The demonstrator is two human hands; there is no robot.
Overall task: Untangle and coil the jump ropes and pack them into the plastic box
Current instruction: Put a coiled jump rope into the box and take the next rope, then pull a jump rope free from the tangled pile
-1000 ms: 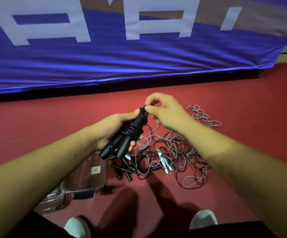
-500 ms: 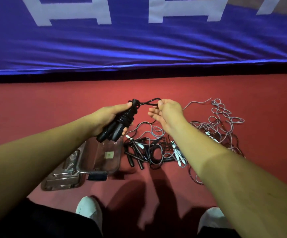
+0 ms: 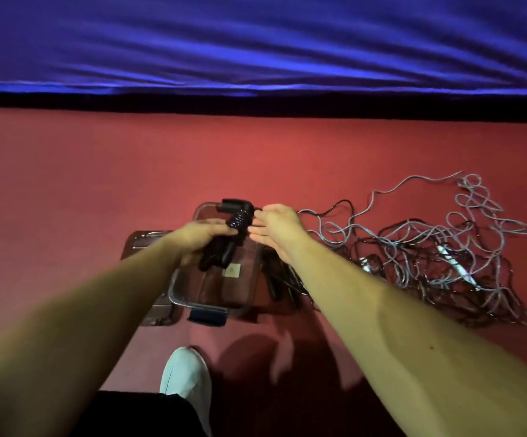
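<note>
While bare red floor (image 3: 51, 200) lies open at left, the left hand (image 3: 199, 239) clenches a coiled black jump rope (image 3: 235, 227) above the clear plastic box (image 3: 218, 293); the right hand (image 3: 278, 230), fingers loose, hovers just beside it, tangled ropes (image 3: 429, 257) crowding the right.

The floor (image 3: 256, 159) under you is plain red, without any pattern. Behind it the cloth (image 3: 256, 36) is deep blue with lighter wavy folds, and a black band (image 3: 256, 104) runs along its lower edge. The coiled rope (image 3: 238, 220) in your left grip (image 3: 200, 239) is black. The plastic box (image 3: 224, 291) is clear; its clip (image 3: 207, 315) is dark, perhaps navy, as the light is poor there. Its label (image 3: 232, 271) is pale. The tangled ropes (image 3: 429, 247) are grey and black, with one white handle (image 3: 454, 264). Your shoe (image 3: 186, 376) is white, and your trousers (image 3: 136, 414) are black.
</note>
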